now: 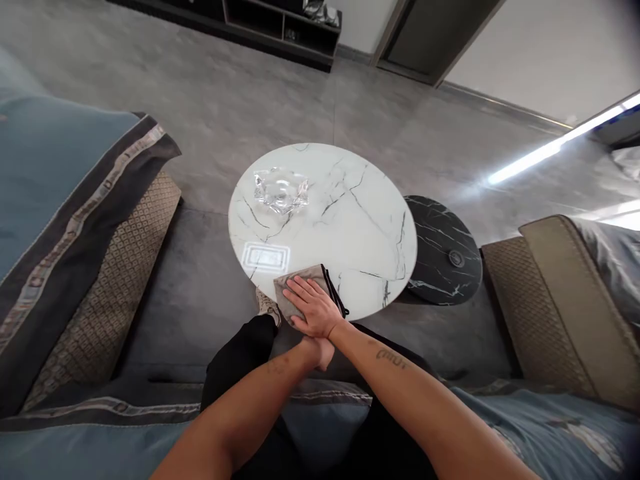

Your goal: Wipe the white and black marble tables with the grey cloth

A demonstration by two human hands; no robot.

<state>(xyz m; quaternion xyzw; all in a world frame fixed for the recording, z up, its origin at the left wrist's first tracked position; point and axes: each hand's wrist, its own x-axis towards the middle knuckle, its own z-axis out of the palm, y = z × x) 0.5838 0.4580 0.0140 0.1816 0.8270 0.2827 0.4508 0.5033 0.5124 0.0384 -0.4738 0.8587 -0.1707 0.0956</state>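
Lying at the near rim of a white desk [345, 233]: one taupe cloth [287, 308], apparently folded, its lower left part seeming to reach past the edge, a loose black strip [334, 290] along its right side. Handling, by judgement: light, soft, limp, unbreakable, likely to slide easily over the glossy top; best held by a flat palm pressed on its middle, or pinched at the free upper corner. Right hand [316, 311]: laid flat over the cloth, palm down, fingers extended and slightly parted, not clenched. Left hand [323, 353]: curled beneath the right wrist, partly hidden; whether it holds anything cannot be told. Desk top: rounded, smooth, polished, marble-patterned with dark veins, showing a bright rectangular reflection left of the cloth. Clear dish [281, 190]: transparent, glass-like, faceted, with a pointed, wavy rim, standing at the far left of the same top; presumably hard, slippery and fragile. Smaller black desk [435, 267]: rounded, white-veined, just beside at right, bearing a small dark disc [456, 258]. Floor [210, 280]: grey, mottled, smooth. Left seat [120, 267]: woven, diamond-patterned side beneath a blue-and-grey cover.
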